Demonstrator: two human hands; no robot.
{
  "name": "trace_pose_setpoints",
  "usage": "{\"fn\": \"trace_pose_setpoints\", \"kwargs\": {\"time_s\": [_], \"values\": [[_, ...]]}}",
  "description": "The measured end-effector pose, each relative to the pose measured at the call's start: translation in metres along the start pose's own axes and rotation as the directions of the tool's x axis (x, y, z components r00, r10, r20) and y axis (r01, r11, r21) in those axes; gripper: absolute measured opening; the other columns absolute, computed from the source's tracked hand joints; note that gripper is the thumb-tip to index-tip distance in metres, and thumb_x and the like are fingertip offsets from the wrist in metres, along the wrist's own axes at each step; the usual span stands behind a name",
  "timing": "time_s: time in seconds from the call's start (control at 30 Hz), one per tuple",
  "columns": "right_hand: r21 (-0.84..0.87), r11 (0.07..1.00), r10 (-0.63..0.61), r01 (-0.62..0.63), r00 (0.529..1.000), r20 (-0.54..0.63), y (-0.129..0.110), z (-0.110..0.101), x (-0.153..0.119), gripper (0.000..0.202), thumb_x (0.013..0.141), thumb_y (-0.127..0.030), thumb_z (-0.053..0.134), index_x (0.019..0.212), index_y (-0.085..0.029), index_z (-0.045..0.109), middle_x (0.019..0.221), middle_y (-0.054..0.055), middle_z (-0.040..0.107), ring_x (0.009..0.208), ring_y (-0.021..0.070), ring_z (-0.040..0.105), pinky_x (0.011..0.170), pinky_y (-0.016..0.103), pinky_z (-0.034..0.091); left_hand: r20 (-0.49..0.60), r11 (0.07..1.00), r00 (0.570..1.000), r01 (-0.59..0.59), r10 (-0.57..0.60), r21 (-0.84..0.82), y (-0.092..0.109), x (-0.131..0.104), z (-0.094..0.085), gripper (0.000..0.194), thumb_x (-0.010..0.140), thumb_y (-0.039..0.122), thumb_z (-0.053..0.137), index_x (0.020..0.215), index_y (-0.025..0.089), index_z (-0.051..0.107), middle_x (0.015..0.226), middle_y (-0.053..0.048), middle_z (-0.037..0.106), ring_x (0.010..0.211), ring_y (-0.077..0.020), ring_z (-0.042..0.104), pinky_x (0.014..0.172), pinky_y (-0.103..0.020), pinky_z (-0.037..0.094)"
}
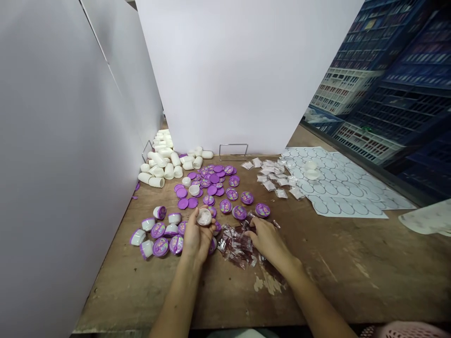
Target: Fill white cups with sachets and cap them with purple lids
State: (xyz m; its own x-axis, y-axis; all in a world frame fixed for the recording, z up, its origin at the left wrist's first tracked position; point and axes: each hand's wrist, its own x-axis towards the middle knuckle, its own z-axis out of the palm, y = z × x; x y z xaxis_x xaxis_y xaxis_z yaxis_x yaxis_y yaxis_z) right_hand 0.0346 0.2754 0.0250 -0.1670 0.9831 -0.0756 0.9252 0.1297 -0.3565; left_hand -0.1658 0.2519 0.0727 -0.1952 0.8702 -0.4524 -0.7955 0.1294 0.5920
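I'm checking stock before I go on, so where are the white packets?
In the head view, the white packets lie right of centre, between the purple lids and the circle-printed sheets.

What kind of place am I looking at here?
Probably a small packing workshop: loose purple lids and white cups lie in bulk, small sachets are piled nearby, and stacked plastic crates stand at right.

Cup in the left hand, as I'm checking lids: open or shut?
Open: the cup shows its inside, with nothing covering its mouth.
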Motion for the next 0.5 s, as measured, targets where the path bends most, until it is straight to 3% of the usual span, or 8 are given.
{"fn": "trace_pose_setpoints", "kwargs": {"time_s": [0.13,0.23,0.3,0.37,0.5], "values": [[0.101,0.991,0.090,-0.082,0.994,-0.070,-0.002,-0.020,0.000,0.015,0.082,-0.014,0.055,0.070,-0.020,0.063,0.072,0.009,0.070,0.069,0.0222,0.065,0.066,0.030,0.041,-0.013,0.999,0.999,0.046,-0.046,0.009,0.000,-0.004,0.000,0.016,0.085,0.029,0.050,0.090,0.015,0.056,0.070,-0.002,0.060,0.053,-0.0129,0.056,0.047,-0.023,0.042],[0.418,0.908,0.078,0.016,0.975,-0.207,-0.022,-0.040,-0.003,0.012,0.081,-0.023,0.057,0.070,-0.021,0.063,0.063,0.004,0.065,0.057,0.0189,0.060,0.059,0.029,0.041,0.014,0.998,1.000,0.002,-0.003,0.068,-0.007,-0.008,0.000,0.020,0.085,0.032,0.052,0.093,0.014,0.057,0.069,-0.001,0.058,0.054,-0.0130,0.055,0.047,-0.023,0.039],[0.663,0.737,0.013,0.127,0.979,-0.203,-0.048,-0.044,-0.005,0.015,0.081,-0.036,0.060,0.076,-0.022,0.063,0.061,0.001,0.063,0.052,0.0172,0.056,0.051,0.027,0.040,0.064,0.995,0.997,-0.042,0.037,0.088,-0.013,-0.011,0.000,0.024,0.084,0.036,0.056,0.095,0.015,0.058,0.071,-0.001,0.058,0.056,-0.0128,0.055,0.047,-0.022,0.039],[0.779,0.598,-0.087,0.185,0.982,-0.167,-0.078,-0.039,-0.005,0.019,0.080,-0.040,0.062,0.075,-0.021,0.063,0.057,-0.001,0.058,0.049,0.0151,0.051,0.047,0.025,0.037,0.129,0.989,0.987,-0.112,0.100,0.094,-0.018,-0.014,-0.001,0.028,0.081,0.041,0.060,0.095,0.016,0.059,0.077,-0.001,0.060,0.063,-0.0130,0.057,0.051,-0.023,0.041],[0.793,0.541,-0.340,0.281,0.935,-0.100,-0.116,-0.018,0.013,0.013,0.082,-0.026,0.055,0.076,-0.020,0.066,0.062,-0.001,0.060,0.054,0.0124,0.050,0.052,0.023,0.037,0.173,0.936,0.953,-0.281,0.247,0.213,-0.015,-0.014,-0.011,0.033,0.077,0.043,0.070,0.095,0.018,0.058,0.081,0.000,0.062,0.069,-0.0114,0.059,0.058,-0.021,0.044]]}}
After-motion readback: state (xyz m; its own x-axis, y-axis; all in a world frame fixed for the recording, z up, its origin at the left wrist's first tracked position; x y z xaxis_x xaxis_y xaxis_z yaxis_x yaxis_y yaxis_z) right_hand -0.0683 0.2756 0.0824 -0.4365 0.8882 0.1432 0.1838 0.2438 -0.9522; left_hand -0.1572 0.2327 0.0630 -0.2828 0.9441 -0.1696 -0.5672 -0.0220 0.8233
